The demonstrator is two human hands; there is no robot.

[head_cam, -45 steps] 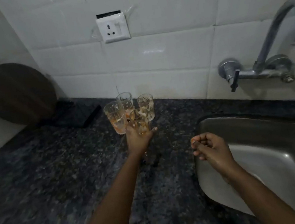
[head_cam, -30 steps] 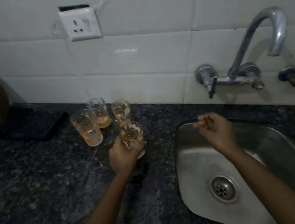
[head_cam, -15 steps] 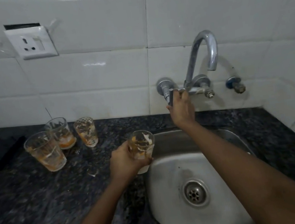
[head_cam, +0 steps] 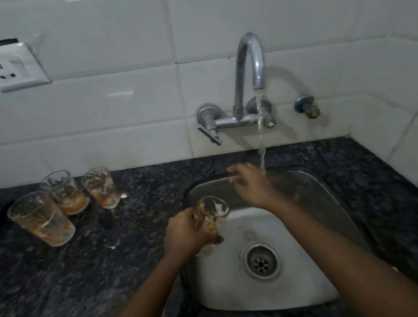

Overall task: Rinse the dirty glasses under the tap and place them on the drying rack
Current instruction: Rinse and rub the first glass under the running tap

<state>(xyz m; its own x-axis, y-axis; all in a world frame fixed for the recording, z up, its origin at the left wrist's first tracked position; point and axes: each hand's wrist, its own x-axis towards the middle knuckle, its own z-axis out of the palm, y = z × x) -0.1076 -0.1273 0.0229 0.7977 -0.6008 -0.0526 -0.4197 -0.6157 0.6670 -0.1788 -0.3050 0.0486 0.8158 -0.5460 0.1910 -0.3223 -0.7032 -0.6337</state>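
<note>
My left hand (head_cam: 185,233) wrapped the smeared clear glass (head_cam: 211,217) above the steel sink (head_cam: 320,192), right hand (head_cam: 250,186) loosely open and empty; I judged tilting it fully into the stream (head_cam: 261,141) best.

Glossy tiles (head_cam: 290,11), speckled stone counter (head_cam: 61,295), steel sink (head_cam: 320,197)

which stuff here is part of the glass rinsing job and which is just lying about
Part of the job:
- glass held in left hand
- three dirty glasses on the counter
- tap, running
- sink
- right hand, empty

Just there:
- wall socket
- blue-capped valve
</note>
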